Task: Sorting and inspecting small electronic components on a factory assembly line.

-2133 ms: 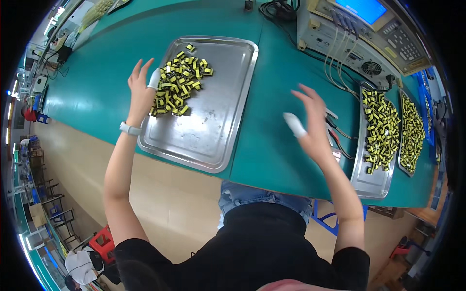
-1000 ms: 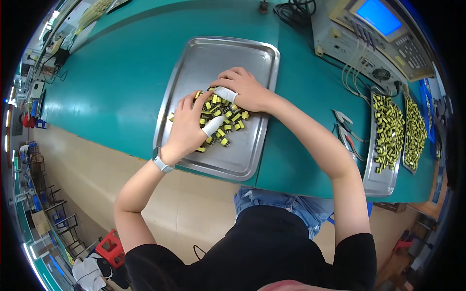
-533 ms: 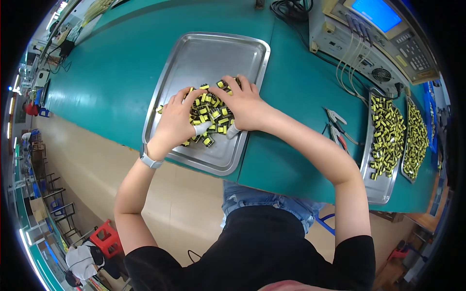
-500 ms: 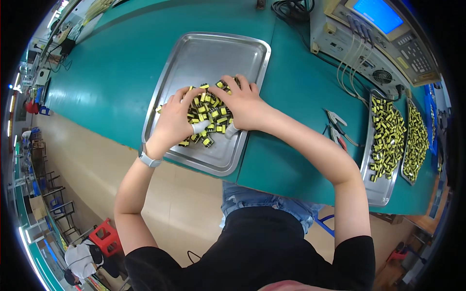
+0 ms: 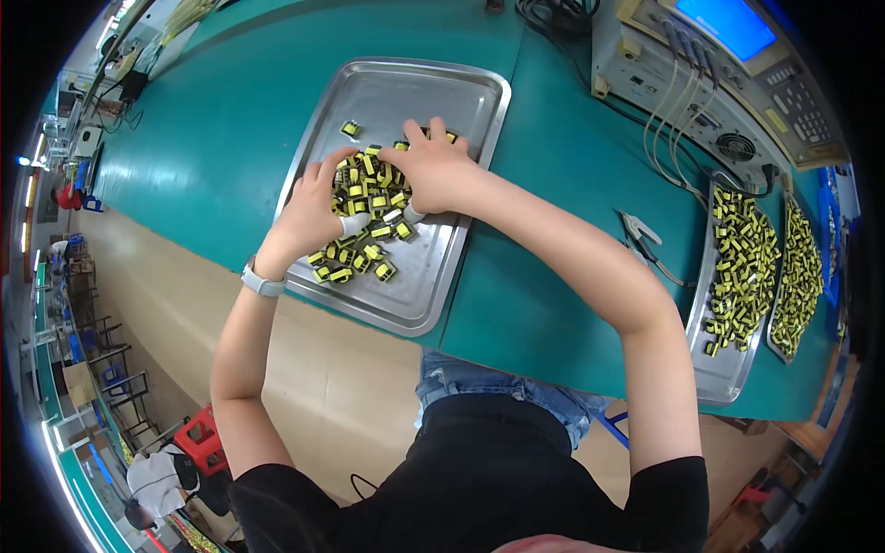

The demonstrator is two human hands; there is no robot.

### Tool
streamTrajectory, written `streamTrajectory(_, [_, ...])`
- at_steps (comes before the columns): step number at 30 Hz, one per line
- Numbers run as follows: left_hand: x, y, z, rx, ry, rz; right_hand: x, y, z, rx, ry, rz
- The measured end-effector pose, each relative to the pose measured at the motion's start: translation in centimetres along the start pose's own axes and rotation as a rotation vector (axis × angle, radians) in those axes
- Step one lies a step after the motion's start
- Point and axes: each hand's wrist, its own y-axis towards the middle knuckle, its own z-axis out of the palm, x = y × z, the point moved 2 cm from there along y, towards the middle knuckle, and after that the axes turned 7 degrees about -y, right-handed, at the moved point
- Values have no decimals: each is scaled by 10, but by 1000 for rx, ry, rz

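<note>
A metal tray (image 5: 412, 95) on the green table holds a loose pile of small yellow-and-black transformers (image 5: 371, 191). My left hand (image 5: 310, 216) lies against the pile's left side, its fingers spread and bent, with a white cover on the thumb. From the right, my right hand (image 5: 437, 173) reaches over the pile with its fingers apart, and its thumb also wears a white cover. Between the two hands the transformers are cupped loosely; some under the palms are hidden. One transformer (image 5: 350, 129) lies apart, beyond the left fingertips, and several are scattered toward the tray's near edge.
At right stand two more trays of the same parts, the nearer tray (image 5: 724, 373) beside clip leads (image 5: 640, 230). A bench instrument (image 5: 687, 101) with a blue screen and cables occupies the far right. A seated person (image 5: 157, 484) and a red stool (image 5: 201, 441) are at lower left.
Both hands have shifted away from me and slightly left, pushing part of the pile along. One transformer now lies alone farther up the tray; several others are left behind near its front.
</note>
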Motion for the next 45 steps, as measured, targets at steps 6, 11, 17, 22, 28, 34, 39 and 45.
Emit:
streamTrajectory(6, [-7, -5, 11, 21, -158, 38, 3, -6, 13, -65, 138, 40])
streamTrajectory(11, [-19, -10, 16, 11, -116, 38, 6, -9, 12, -66, 143, 46])
streamTrajectory(17, [-28, -12, 17, 13, -116, -62, 2, -7, 5, 24, 183, 28])
streamTrajectory(22, [-26, -9, 21, -13, -144, -5, 6, -11, 8, -14, 176, 67])
streamTrajectory(28, [-29, -6, 24, 14, -181, 75, 11, -18, 3, 14, 261, 141])
streamTrajectory(34, [-43, 2, 20, 72, -100, 104, 14, -30, 6, -77, 237, 133])
streamTrajectory(39, [-45, 8, 19, 119, -66, 133, 13, -36, 2, -79, 206, 135])
streamTrajectory(45, [-50, 12, 18, 153, -44, 247, 7, -47, 1, -103, 190, 145])
